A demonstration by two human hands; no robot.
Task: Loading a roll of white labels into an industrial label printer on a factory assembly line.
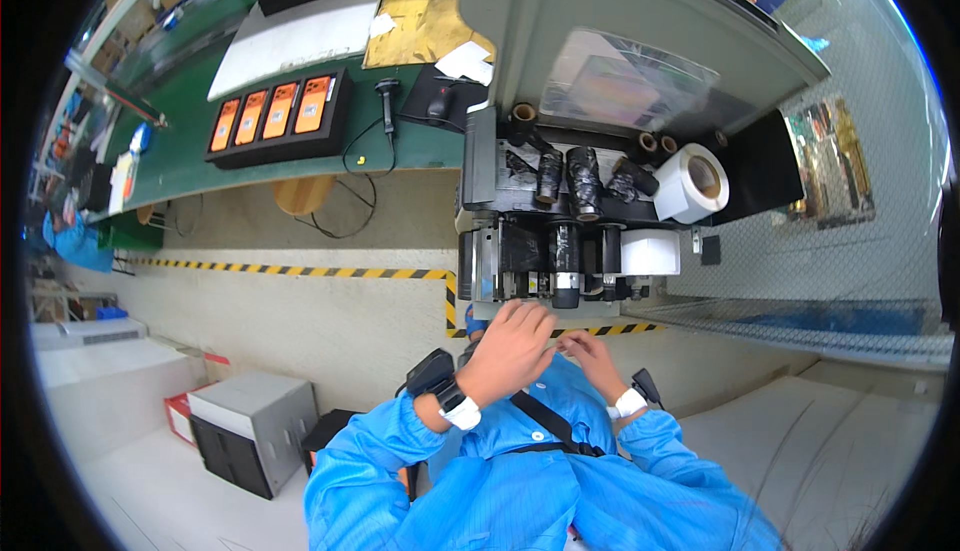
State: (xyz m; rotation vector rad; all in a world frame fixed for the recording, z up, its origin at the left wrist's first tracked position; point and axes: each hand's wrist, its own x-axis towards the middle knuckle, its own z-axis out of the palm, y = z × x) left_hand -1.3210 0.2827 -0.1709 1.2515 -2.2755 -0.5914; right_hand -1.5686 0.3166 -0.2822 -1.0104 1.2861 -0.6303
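My left hand (510,347) is raised in front of an open label printer (490,251), back of the hand up, with curled fingers. Close to its right, my right hand (592,363) has its fingertips pinched together near the left thumb. Whatever lies between the fingertips is too small to make out. Inside the printer sit a black ribbon roll (565,256) and a white label roll (650,252). Several used black ribbon rolls (583,179) and a larger white label roll (672,194) lie on the ledge behind, under the raised grey cover (630,11).
On the green bench (400,151) at the left, a black foam tray (335,121) holds several orange phones (277,111). Beside it are a handheld scanner (386,101) and a mouse (440,103). A wooden stool (300,195) stands below. A grey box (250,421) sits lower left.
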